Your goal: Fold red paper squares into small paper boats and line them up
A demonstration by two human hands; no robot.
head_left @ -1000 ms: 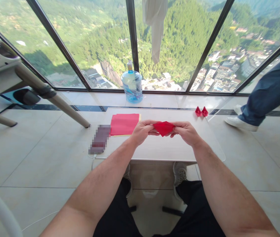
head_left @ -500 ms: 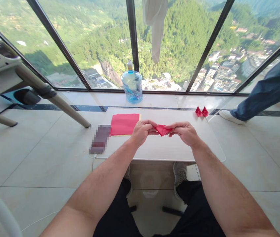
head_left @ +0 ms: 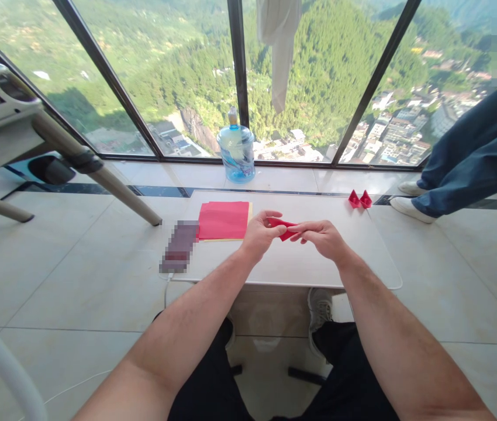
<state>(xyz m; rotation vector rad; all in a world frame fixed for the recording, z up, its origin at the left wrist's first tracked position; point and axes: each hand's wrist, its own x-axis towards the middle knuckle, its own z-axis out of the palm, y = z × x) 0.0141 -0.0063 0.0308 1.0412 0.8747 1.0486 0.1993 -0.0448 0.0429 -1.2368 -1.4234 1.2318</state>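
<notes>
My left hand [head_left: 261, 234] and my right hand [head_left: 322, 237] both pinch a small folded red paper piece [head_left: 284, 225] just above the low white table [head_left: 301, 266]. The piece is flattened into a narrow strip between my fingertips. A stack of red paper sheets [head_left: 224, 220] lies on the table to the left of my left hand. Two finished red folded paper shapes [head_left: 359, 199] stand at the table's far right corner.
A blurred dark object [head_left: 179, 247] lies at the table's left edge with a cable hanging down. A water jug [head_left: 236, 149] stands by the window. Another person's legs in blue trousers [head_left: 472, 164] stand at the right. A slanted furniture leg [head_left: 99, 175] is at the left.
The red paper has gone from a wide open diamond to a narrow flattened strip as my hands closed together. The other person's legs have stepped further into view at the right.
</notes>
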